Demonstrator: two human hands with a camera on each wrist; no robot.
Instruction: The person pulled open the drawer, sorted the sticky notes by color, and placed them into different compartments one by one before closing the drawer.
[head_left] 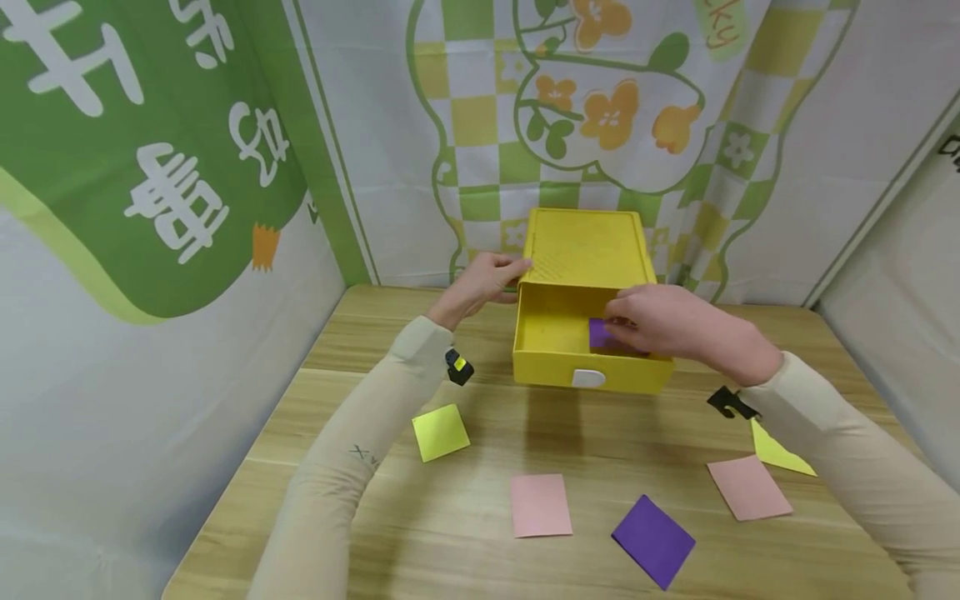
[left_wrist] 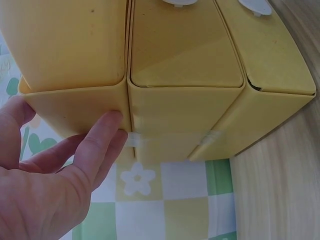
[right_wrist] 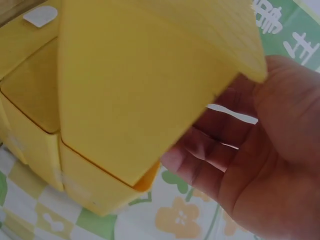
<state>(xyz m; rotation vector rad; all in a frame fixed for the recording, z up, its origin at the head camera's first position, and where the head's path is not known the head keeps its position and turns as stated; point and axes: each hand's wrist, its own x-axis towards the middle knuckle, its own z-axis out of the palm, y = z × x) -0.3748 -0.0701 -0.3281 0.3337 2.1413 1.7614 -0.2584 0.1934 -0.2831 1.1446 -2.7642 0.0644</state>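
Observation:
A yellow drawer box (head_left: 588, 246) stands at the back of the table with its top drawer (head_left: 551, 368) pulled out. My left hand (head_left: 483, 283) grips the box at its upper left edge; in the left wrist view the thumb lies at the top edge and the fingers (left_wrist: 102, 135) against the side wall. My right hand (head_left: 667, 321) reaches over the drawer's right wall with fingers curled, pinching a purple sticky note (head_left: 599, 333) inside. The right wrist view has the drawer wall (right_wrist: 130, 90) hiding the fingertips and the note.
On the wooden table lie a yellow note (head_left: 441, 433) at left, a pink note (head_left: 541, 506) in the middle, a purple note (head_left: 654, 542), another pink note (head_left: 749, 488) and a second yellow note (head_left: 780, 454) partly under the right sleeve. A patterned curtain (head_left: 480, 158) hangs behind the box.

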